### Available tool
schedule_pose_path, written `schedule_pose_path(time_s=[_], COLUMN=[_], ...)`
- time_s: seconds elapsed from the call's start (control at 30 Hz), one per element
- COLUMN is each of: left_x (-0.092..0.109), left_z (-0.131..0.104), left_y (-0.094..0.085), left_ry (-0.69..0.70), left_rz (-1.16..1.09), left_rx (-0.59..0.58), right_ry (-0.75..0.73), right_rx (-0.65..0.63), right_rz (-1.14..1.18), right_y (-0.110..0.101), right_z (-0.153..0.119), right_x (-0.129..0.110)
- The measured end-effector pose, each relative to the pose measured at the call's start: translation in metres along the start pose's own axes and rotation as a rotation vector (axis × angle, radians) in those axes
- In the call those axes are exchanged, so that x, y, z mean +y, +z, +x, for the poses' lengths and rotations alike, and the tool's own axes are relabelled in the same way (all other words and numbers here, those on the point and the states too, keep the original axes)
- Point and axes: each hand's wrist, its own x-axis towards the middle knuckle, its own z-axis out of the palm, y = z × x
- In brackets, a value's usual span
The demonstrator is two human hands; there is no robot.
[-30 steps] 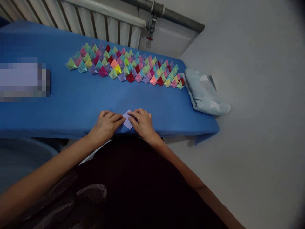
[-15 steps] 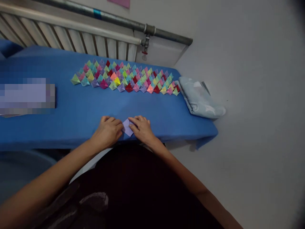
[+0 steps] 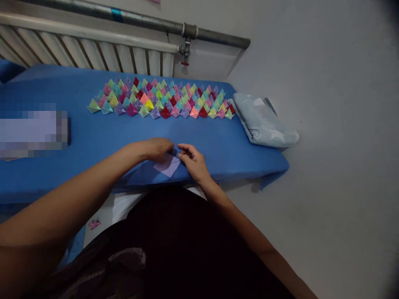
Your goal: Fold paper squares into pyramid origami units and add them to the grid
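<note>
A purple folded paper point(image 3: 169, 167) lies near the front edge of the blue-covered surface point(image 3: 102, 137), with crease lines across it. My left hand point(image 3: 158, 148) reaches over its upper left edge, fingers pointing down; its fingertips are partly hidden, so its grip cannot be made out. To the right, my right hand point(image 3: 192, 160) has its fingers curved and apart, the thumb near the paper's right corner, with nothing seen between them. Farther back, rows of small folded paper pieces point(image 3: 160, 100) in many colours stand close together.
A folded grey-blue cloth point(image 3: 264, 124) lies at the right end. At the left is a blurred, pale purple block-like item point(image 3: 37, 131). Behind the surface run a white radiator point(image 3: 102, 54) and a metal pipe point(image 3: 149, 21) with a valve.
The paper now shows a wider, flatter face. My left hand has moved up and right over its upper edge, and my right hand has come off it slightly to the right. The view has shifted a little.
</note>
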Motion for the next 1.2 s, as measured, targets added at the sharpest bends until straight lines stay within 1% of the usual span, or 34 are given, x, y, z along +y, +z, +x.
schedule_pose_path(time_s=[0.1,0.17,0.23,0.3,0.37,0.4,0.43,0.5,0.53,0.6,0.7,0.83,0.9,0.97,1.03,1.2], left_x=[-0.004,-0.011,-0.02,-0.027,-0.028,-0.026,-0.023,-0.012,-0.006,0.006,0.017,0.022,0.022,0.021,0.019,0.018], left_z=[0.004,0.001,-0.008,-0.022,-0.037,-0.044,-0.049,-0.058,-0.06,-0.062,-0.061,-0.059,-0.06,-0.063,-0.066,-0.071], left_y=[-0.008,-0.011,-0.011,-0.007,0.002,0.008,0.014,0.026,0.032,0.04,0.049,0.058,0.06,0.059,0.054,0.04], left_ry=[-0.108,-0.144,-0.16,-0.194,-0.285,-0.297,-0.292,-0.285,-0.27,-0.251,-0.236,-0.218,-0.199,-0.173,-0.156,-0.203], left_rz=[-0.171,-0.233,-0.29,-0.458,-0.937,-1.117,-1.245,-1.416,-1.469,-1.528,-1.572,-1.585,-1.573,-1.549,-1.516,-1.449], left_rx=[-0.053,-0.075,-0.092,-0.059,0.078,0.155,0.234,0.411,0.457,0.528,0.572,0.589,0.562,0.507,0.476,0.535], right_ry=[0.037,0.051,0.072,0.126,0.207,0.247,0.28,0.327,0.326,0.293,0.237,0.191,0.194,0.216,0.242,0.286], right_rx=[0.04,0.078,0.144,0.213,0.232,0.208,0.164,0.035,-0.011,-0.042,-0.001,0.052,0.065,0.058,0.038,-0.035], right_rz=[0.113,0.189,0.281,0.371,0.414,0.411,0.4,0.377,0.363,0.342,0.316,0.305,0.302,0.292,0.28,0.283], right_y=[0.0,-0.002,-0.004,-0.005,-0.004,-0.003,0.0,0.008,0.012,0.02,0.029,0.033,0.032,0.03,0.027,0.023], right_z=[-0.002,-0.003,-0.004,-0.007,-0.01,-0.012,-0.015,-0.02,-0.022,-0.024,-0.023,-0.02,-0.02,-0.022,-0.023,-0.028], right_x=[-0.002,-0.003,-0.006,-0.01,-0.017,-0.021,-0.026,-0.036,-0.041,-0.047,-0.048,-0.044,-0.042,-0.042,-0.043,-0.046])
